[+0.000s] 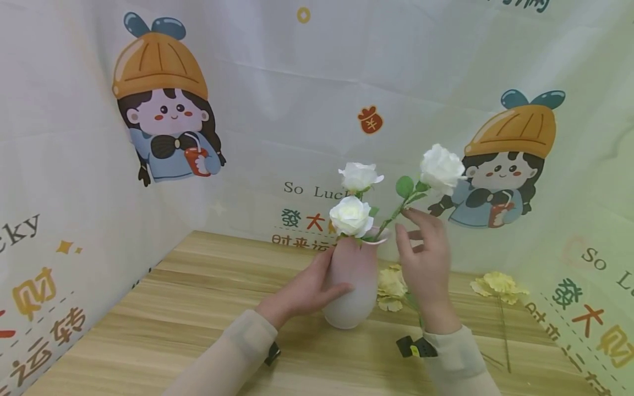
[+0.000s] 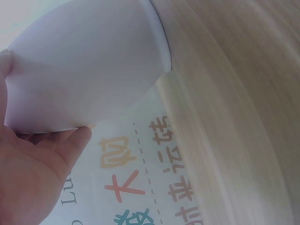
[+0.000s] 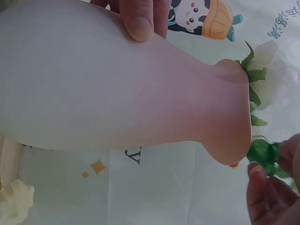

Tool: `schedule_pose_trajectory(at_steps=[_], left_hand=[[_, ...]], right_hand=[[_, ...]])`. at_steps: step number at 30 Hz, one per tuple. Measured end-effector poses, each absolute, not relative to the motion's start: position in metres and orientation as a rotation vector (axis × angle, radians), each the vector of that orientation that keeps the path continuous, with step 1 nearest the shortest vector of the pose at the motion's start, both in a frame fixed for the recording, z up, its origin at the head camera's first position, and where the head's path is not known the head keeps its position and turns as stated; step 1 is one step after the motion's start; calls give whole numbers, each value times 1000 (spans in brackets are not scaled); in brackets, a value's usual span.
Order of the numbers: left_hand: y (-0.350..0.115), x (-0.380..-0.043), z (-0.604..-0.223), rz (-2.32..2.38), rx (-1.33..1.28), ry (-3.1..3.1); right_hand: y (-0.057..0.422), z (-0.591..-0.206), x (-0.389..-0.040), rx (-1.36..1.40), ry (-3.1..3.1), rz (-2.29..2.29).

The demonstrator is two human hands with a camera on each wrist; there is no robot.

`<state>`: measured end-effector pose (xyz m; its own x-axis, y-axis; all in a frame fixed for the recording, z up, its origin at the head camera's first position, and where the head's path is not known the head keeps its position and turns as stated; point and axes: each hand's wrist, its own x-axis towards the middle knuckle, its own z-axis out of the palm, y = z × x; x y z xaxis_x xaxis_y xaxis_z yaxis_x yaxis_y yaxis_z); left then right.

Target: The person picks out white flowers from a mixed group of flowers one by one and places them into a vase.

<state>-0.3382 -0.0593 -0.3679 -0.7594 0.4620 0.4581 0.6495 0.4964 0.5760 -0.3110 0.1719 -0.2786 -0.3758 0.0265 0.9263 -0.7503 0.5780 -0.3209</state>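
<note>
A vase (image 1: 351, 280), pink at the neck and white below, stands on the wooden table. My left hand (image 1: 309, 286) grips its side, thumb across the front; the left wrist view shows fingers behind the vase (image 2: 89, 65). Two white roses, an upper one (image 1: 360, 177) and a lower one (image 1: 350, 216), sit at the vase's mouth. A third white rose (image 1: 442, 168) leans right, its green stem reaching into the mouth. My right hand (image 1: 426, 258) pinches this stem near the rim. In the right wrist view, a green leaf (image 3: 262, 153) shows between its fingertips.
A yellow flower (image 1: 392, 286) lies on the table behind my right wrist. Farther right is another yellow flower (image 1: 499, 286) with a long thin stem. A printed cloth (image 1: 277, 126) hangs around the table (image 1: 148, 330) at the back and sides.
</note>
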Motion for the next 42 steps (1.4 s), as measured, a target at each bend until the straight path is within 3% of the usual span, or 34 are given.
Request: schedule_pose_trajectory(at_steps=[15, 42], left_hand=[[-59, -339, -368, -1118, -982, -2459], [-60, -339, -369, -1100, -946, -2498]], right_hand=[[168, -283, -317, 782, -2031, 810], [181, -283, -318, 609, -2062, 956]])
